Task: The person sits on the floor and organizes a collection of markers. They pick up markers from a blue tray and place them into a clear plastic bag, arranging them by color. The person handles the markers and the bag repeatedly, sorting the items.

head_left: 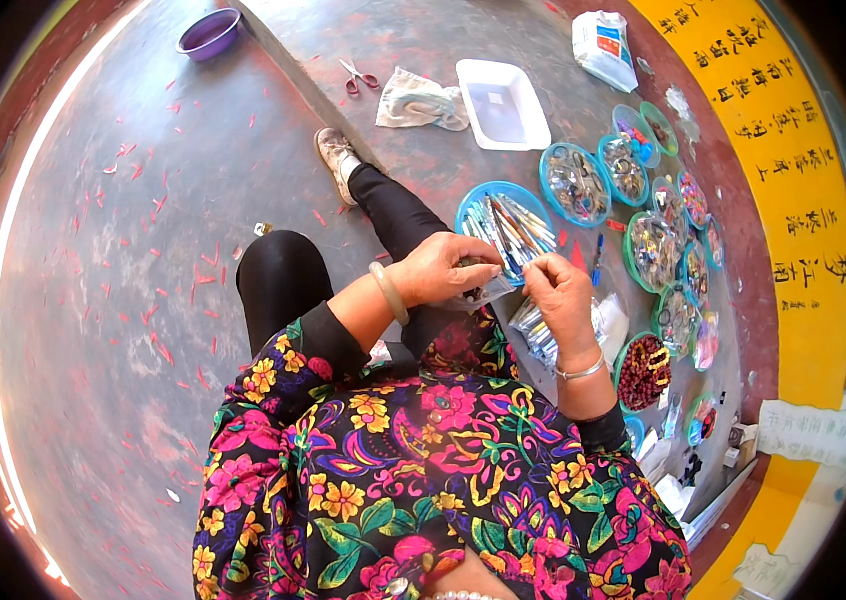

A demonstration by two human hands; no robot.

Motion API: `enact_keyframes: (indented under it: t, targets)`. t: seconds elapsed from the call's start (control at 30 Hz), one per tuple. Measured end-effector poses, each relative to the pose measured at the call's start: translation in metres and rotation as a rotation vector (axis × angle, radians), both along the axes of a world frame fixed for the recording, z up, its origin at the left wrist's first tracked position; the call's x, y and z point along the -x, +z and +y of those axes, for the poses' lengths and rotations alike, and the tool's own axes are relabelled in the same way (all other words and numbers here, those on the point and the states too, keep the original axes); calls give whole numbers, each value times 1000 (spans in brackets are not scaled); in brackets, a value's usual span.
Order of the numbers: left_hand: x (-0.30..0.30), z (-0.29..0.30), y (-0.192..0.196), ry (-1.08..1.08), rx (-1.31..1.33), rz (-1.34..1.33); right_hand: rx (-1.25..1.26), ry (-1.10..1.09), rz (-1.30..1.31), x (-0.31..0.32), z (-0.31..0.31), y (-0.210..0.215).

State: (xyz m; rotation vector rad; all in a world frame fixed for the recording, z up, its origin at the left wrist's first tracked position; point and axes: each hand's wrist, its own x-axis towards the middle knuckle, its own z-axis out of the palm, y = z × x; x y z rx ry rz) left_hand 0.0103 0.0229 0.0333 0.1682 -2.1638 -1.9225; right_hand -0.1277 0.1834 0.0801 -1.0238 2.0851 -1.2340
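My left hand, with a pale bangle on its wrist, is closed on a small clear plastic bag that has something dark in it. Close to the bag's right side, my right hand has thumb and fingers pinched together. What lies between those fingertips is too small to make out. Just beyond both hands stands a round blue basket full of pens. Under my right hand, a clear packet of pens lies on the floor. A blue pen rests right of the basket.
Several round baskets of small items crowd the right side, one holding dark red beads. Farther off are a white tray, a cloth, scissors, a white pack and a purple basin. Red scraps litter the floor.
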Motion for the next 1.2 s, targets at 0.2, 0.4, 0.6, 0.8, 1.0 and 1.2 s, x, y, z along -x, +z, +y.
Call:
enact_keyframes:
  t: [0.2, 0.4, 0.6, 0.8, 1.0, 1.2]
  targets:
    - [2, 2, -3, 6, 21, 11, -105, -135, 59, 58, 7, -61]
    - [1, 2, -2, -32, 69, 114, -342, -113, 185, 106, 24, -210]
    - [-4, 1, -2, -21, 104, 148, -568, -150, 385, 91, -5, -221]
    - [0, 0, -8, -22, 27, 135, -516, -212, 328, 99, -6, -241]
    - [-2, 0, -3, -6, 28, 96, -352, -381, -145, 110, 15, -224]
    - [-1, 1, -4, 15, 18, 102, -100, -451, -651, 100, 51, -168]
